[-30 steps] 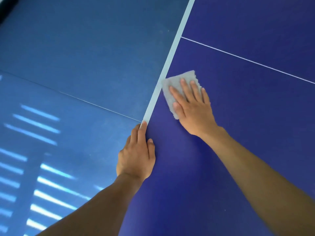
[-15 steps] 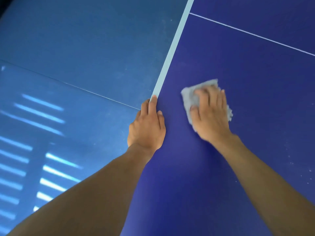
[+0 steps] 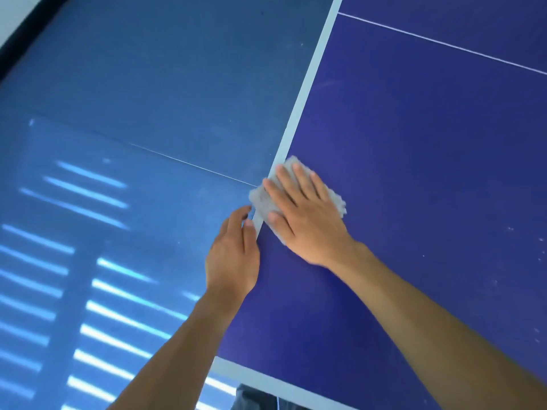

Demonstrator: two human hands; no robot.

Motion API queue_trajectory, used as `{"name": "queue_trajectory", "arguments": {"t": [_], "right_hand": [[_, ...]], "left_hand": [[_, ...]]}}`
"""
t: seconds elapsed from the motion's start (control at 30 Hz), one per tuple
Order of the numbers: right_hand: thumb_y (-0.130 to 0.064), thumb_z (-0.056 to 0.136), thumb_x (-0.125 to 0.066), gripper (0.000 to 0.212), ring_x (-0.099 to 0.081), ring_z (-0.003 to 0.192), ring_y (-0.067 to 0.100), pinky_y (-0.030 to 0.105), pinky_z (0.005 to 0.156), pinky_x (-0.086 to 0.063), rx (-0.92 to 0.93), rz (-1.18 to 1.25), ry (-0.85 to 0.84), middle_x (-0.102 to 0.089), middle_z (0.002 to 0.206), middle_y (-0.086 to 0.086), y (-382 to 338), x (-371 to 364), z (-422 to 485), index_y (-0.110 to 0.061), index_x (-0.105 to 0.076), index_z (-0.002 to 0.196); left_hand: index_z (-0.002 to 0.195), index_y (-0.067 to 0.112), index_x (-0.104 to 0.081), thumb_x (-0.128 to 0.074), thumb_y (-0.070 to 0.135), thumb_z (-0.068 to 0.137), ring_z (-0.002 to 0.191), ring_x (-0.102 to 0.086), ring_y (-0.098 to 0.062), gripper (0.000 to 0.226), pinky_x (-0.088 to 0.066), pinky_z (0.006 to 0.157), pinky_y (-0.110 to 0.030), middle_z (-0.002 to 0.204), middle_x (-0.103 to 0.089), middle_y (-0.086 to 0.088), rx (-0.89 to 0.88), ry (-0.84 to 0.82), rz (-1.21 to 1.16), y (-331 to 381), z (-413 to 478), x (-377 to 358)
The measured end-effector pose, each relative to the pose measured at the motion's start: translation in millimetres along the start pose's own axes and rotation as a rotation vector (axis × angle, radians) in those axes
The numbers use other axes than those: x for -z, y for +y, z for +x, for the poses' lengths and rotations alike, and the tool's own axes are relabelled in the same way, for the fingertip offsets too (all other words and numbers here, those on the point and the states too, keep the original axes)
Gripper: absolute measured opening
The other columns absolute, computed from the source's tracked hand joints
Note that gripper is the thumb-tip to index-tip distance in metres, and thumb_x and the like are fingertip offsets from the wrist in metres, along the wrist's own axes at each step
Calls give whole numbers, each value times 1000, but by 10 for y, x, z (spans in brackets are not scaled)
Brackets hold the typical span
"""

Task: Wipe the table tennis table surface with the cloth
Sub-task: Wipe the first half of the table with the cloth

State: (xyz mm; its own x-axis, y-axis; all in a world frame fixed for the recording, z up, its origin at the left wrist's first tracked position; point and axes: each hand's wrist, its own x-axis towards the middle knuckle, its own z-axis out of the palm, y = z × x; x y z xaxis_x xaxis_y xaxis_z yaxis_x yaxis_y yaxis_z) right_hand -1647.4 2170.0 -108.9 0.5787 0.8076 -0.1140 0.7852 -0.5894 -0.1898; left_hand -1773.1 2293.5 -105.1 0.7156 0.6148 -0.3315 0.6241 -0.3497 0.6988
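Observation:
The dark blue table tennis table [image 3: 414, 173] fills the right of the head view, with a white line [image 3: 305, 84] along its left side edge. A grey cloth [image 3: 258, 199] lies on that edge and overhangs it slightly. My right hand [image 3: 302, 214] presses flat on the cloth with straight, spread fingers. Just below it, my left hand [image 3: 232, 255] holds the table's side edge, thumb on the white line and fingers curled over the side.
Left of the table lies a blue floor [image 3: 118, 84] with bright stripes of light. The table's near edge [image 3: 266, 377] runs along the bottom, with my clothing [image 3: 254, 398] below it. Pale dust specks [image 3: 532, 241] dot the surface at far right.
My right hand slid the cloth left from the inner surface to the side edge. My left hand now sits just below the cloth on the edge.

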Motion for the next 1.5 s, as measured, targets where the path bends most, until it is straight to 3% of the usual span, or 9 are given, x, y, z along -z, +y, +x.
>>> {"name": "queue_trajectory", "arguments": {"t": [0.1,0.3,0.37,0.5,0.6,0.9,1.13,1.27,1.5], "right_hand": [[-43,110,-22,59,-14,159,36,57,126,-18,-78,-36,-34,-22,171,11,55,-39,-635,-18,-32,163],[-42,108,-15,65,3,159,37,57,127,-3,-885,91,37,2,174,14,385,128,-526,-17,-7,166],[-38,109,-23,62,2,159,38,57,126,-2,-776,89,44,0,173,14,-3,83,-338,-18,-7,166],[-38,109,-28,54,-7,159,39,56,127,-8,-157,-5,10,-18,171,11,-1088,-201,-541,-23,-24,160],[-45,112,-27,57,-3,161,34,56,128,-13,-8,18,-28,-11,174,7,-1232,-328,-979,-22,-28,163],[-44,109,-10,62,1,160,35,54,129,-2,-702,59,30,0,174,13,356,79,-531,-21,-7,167],[-47,109,-10,64,10,160,34,53,128,5,-955,125,109,9,173,13,1195,422,935,-21,1,167],[-46,109,-11,63,10,160,33,53,128,7,-758,116,79,7,174,8,1071,472,1504,-25,-3,167],[-44,110,-22,51,-3,160,34,54,128,-4,120,5,-59,-22,172,4,52,67,529,-32,-43,154]], "left_hand": [[139,46,-49,-30,37,109,115,-59,-12,36,-46,94,-37,131,-59,25,40,-40,-42,-343,-606,87],[139,45,-56,-30,47,103,126,-56,-2,45,-47,106,-39,134,-60,30,181,25,-257,-743,-1309,208],[138,45,-59,-31,49,101,128,-57,-3,47,-47,110,-43,134,-63,26,211,12,-375,-769,-1385,227],[133,43,-63,-29,51,101,126,-58,-3,47,-48,108,-43,131,-66,24,229,13,-455,-751,-1381,283],[125,45,-65,-28,48,98,118,-61,-5,46,-50,102,-45,123,-68,23,254,17,-395,-736,-1331,311],[154,42,-30,-23,41,106,105,-59,-22,49,-51,83,-42,126,-59,10,83,56,217,-428,-981,34],[150,39,-42,-30,39,107,131,-46,-22,45,-57,78,-46,145,-52,6,45,184,307,-508,-964,-75],[148,34,-51,-37,37,101,131,-49,-30,48,-41,104,-50,149,-50,-3,-56,281,413,-582,-955,-130],[146,37,-49,-35,39,100,123,-55,-33,48,-50,95,-53,145,-53,-4,-6,269,465,-525,-932,-105]]}}
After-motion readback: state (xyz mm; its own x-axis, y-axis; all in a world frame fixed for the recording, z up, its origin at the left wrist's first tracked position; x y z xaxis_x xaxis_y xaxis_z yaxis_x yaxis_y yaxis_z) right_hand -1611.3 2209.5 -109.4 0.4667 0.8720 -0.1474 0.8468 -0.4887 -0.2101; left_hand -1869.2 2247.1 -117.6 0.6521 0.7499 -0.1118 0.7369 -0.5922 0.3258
